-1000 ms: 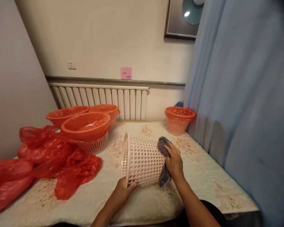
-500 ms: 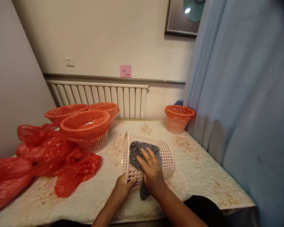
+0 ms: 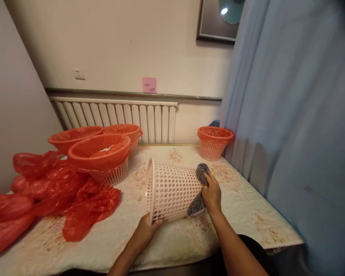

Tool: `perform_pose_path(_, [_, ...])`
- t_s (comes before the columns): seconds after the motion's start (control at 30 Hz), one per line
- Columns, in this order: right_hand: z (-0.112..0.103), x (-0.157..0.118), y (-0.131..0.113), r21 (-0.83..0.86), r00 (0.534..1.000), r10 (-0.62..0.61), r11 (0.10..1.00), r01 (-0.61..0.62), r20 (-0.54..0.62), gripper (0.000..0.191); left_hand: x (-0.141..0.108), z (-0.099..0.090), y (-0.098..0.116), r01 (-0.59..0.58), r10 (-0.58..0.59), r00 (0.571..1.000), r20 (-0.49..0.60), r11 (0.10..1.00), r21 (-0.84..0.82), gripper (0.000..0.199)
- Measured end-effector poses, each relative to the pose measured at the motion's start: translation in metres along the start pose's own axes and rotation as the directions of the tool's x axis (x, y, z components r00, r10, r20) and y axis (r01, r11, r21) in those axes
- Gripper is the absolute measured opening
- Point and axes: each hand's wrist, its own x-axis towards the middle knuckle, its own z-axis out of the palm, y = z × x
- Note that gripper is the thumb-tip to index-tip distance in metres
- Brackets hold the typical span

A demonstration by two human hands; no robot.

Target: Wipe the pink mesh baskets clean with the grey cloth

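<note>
A pale pink perforated plastic wastebasket (image 3: pixel 175 189) lies tipped on its side, its wide rim facing left. My left hand (image 3: pixel 145 232) grips that rim from below, thumb on the outside. At the basket's base end, my right hand (image 3: pixel 212 193) presses a grey fuzzy cloth (image 3: pixel 197 205) against the bottom. Part of the cloth bunches up above the fingers and part hangs below them. The cloth covers the base itself.
Several similar baskets lined with red bags stand at the back left (image 3: pixel 112 174) and back right (image 3: pixel 212 149). Crumpled red plastic bags (image 3: pixel 57 188) spread over the left of the flowered tablecloth (image 3: pixel 172 253). A blue curtain (image 3: pixel 276 126) hangs along the right.
My right hand has slid the cloth from the basket's side wall rightward to its base. The left hand keeps its hold on the rim. The view has shifted slightly.
</note>
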Motion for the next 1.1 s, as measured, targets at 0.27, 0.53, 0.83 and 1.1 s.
perform_pose_path(0.27, [-0.011, -0.038, -0.080, 0.191, 0.900, -0.430, 0.892, 0.410, 0.077, 0.068, 0.000, 0.006, 0.011, -0.058, 0.059, 0.994, 0.092, 0.998, -0.013, 0.037])
perform_pose_path(0.53, [-0.019, -0.078, -0.126, 0.226, 0.753, -0.656, 0.743, 0.630, 0.059, 0.048, -0.003, 0.010, 0.018, -0.017, 0.016, 1.000, -0.010, 0.990, -0.140, 0.037])
perform_pose_path(0.83, [-0.005, -0.024, -0.058, 0.103, 0.951, -0.306, 0.948, 0.300, 0.039, 0.061, 0.007, 0.006, 0.028, 0.066, -0.081, 0.995, -0.065, 0.978, -0.200, 0.044])
perform_pose_path(1.1, [0.000, -0.010, -0.019, 0.009, 0.990, -0.138, 0.990, 0.138, 0.001, 0.057, 0.004, 0.004, 0.019, 0.025, -0.030, 0.999, -0.044, 0.994, -0.104, 0.044])
